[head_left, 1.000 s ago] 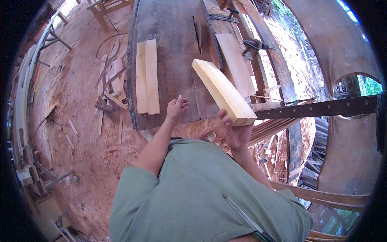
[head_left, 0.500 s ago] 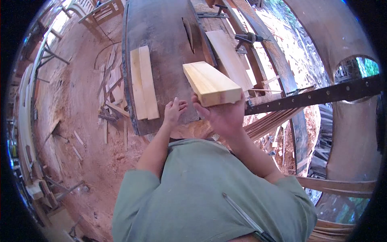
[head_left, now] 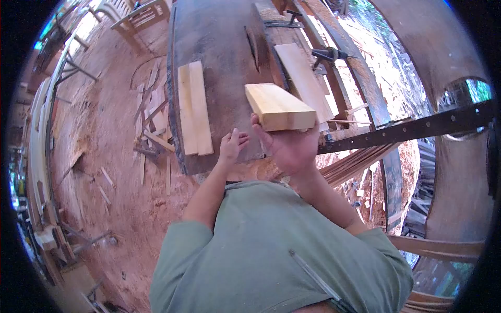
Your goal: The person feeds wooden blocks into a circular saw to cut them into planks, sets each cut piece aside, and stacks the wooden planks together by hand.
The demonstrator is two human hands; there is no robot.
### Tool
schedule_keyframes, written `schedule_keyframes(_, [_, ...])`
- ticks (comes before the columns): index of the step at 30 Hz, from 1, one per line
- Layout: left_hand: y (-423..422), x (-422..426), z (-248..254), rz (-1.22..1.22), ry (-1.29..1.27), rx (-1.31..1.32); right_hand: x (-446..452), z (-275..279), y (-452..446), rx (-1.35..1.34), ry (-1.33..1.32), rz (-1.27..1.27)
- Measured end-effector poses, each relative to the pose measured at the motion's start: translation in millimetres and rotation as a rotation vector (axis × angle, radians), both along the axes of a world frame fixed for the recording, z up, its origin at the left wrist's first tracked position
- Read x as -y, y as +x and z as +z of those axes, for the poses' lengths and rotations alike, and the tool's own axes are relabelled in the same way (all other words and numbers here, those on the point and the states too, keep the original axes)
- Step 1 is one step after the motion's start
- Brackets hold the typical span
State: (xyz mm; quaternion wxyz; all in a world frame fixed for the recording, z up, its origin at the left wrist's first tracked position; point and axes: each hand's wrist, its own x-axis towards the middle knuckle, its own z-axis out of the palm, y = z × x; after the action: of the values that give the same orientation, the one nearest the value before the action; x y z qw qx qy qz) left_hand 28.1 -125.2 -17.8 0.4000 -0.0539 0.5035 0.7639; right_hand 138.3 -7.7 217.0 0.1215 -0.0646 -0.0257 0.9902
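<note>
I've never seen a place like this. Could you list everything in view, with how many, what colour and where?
Wooden block: one, pale yellow, held up over the table's near part
Boards: two, pale, side by side at the table's left
Plank: one, pale, at the table's right
Work table: one, dark brown, ahead
Perforated bar: one, dark, at right
Wood scraps: many, mostly pale, on the left ground
Ground: reddish, left
Background clutter: too small to count
Shirt: one, green, on the person
Pen-like object: one, clear and dark, at the shirt front
Left hand: one, empty, near the table's front edge
Right hand: one, holding the block
</note>
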Motion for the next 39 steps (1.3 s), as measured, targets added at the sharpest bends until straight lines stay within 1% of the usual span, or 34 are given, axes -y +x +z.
schedule_keyframes(2, [-2.1, 0.7, -6.8, -0.02, 0.004, -0.022, 4.1, 1.5, -0.7, 0.008, -0.023, -0.06])
schedule_keyframes(4, [-3.6, 2.0, -24.2, -0.063, 0.001, -0.049, 15.3, 5.1, -3.8, 0.003, -0.056, -0.053])
schedule_keyframes(5, [-3.3, 4.0, -37.6, -0.026, -0.003, -0.126, 15.9, 6.1, -4.7, -0.012, -0.058, -0.097])
schedule_keyframes(6, [-5.6, 1.1, -42.9, 0.012, -0.005, -0.204, 14.9, 7.1, -5.7, -0.028, -0.104, -0.059])
schedule_keyframes(7, [-5.7, -0.1, -36.8, 0.018, 0.01, -0.223, 14.8, 7.8, -6.9, -0.047, -0.151, -0.021])
schedule_keyframes(8, [-4.5, -1.1, -30.9, 0.023, 0.041, -0.21, 15.8, 6.1, -9.1, -0.035, -0.164, -0.033])
schedule_keyframes(9, [-4.1, -2.3, -20.4, 0.028, 0.077, -0.196, 16.2, 6.9, -10.1, -0.057, -0.165, -0.074])
schedule_keyframes(17, [4.4, -11.2, 39.6, 0.1, 0.325, -0.035, 18.6, 4.4, -5.2, -0.022, -0.148, -0.07])
schedule_keyframes(22, [18.5, -21.6, 66.7, 0.207, 0.459, 0.122, 18.6, 1.8, -3.3, -0.05, -0.132, -0.058])
schedule_keyframes(24, [23.6, -21.6, 72.7, 0.263, 0.499, 0.187, 18.2, 1.3, -1.1, 0.004, -0.156, -0.062])
schedule_keyframes(25, [22.5, -14.1, 66.7, 0.268, 0.503, 0.186, 17.2, 0.1, 0.8, 0.004, -0.153, -0.056])
schedule_keyframes(27, [9.7, 4.4, 33.4, -0.056, 0.092, -0.615, 11.8, -6.7, 8.7, 0.056, -0.083, -0.065])
schedule_keyframes(28, [-3.0, 7.6, -8.9, -0.035, 0.13, -0.233, 7.9, -14.8, 14.8, 0.053, -0.079, -0.054])
schedule_keyframes(29, [-4.0, 9.3, -4.6, -0.022, 0.13, -0.236, 2.2, -27.5, 23.8, 0.062, -0.068, 0.031])
schedule_keyframes(30, [-3.3, 8.5, 3.9, -0.054, 0.074, -0.131, -4.4, -41.6, 33.2, 0.072, -0.055, 0.117])
schedule_keyframes(31, [-2.5, 6.6, 10.4, -0.086, 0.019, -0.024, -8.5, -59.1, 46.1, 0.19, 0.07, 0.153])
schedule_keyframes(32, [-3.6, 4.3, 9.5, -0.081, -0.002, 0.006, -9.0, -74.5, 57.8, 0.306, 0.199, 0.189])
schedule_keyframes(33, [-1.6, 2.4, 14.2, -0.063, 0.003, 0.005, -6.5, -81.5, 64.0, 0.304, 0.207, 0.205])
schedule_keyframes(35, [5.8, 2.1, 25.8, -0.081, -0.236, -0.419, 2.2, -95.3, 77.6, 0.668, 0.891, 0.204])
schedule_keyframes(36, [5.1, 2.8, 22.0, -0.124, -0.355, -0.659, 5.1, -115.0, 85.7, 0.665, 0.895, 0.215])
schedule_keyframes(37, [8.8, -3.4, 31.1, -0.111, -0.354, -0.655, 4.0, -142.2, 92.7, 0.82, 1.372, 0.1])
schedule_keyframes(38, [17.2, -12.1, 48.4, -0.097, -0.298, -0.851, 4.7, -156.6, 96.4, 0.951, 1.849, -0.036])
schedule_keyframes(39, [22.7, -18.9, 60.5, -0.088, -0.241, -1.046, 7.1, -149.9, 94.0, 0.946, 1.85, -0.025])
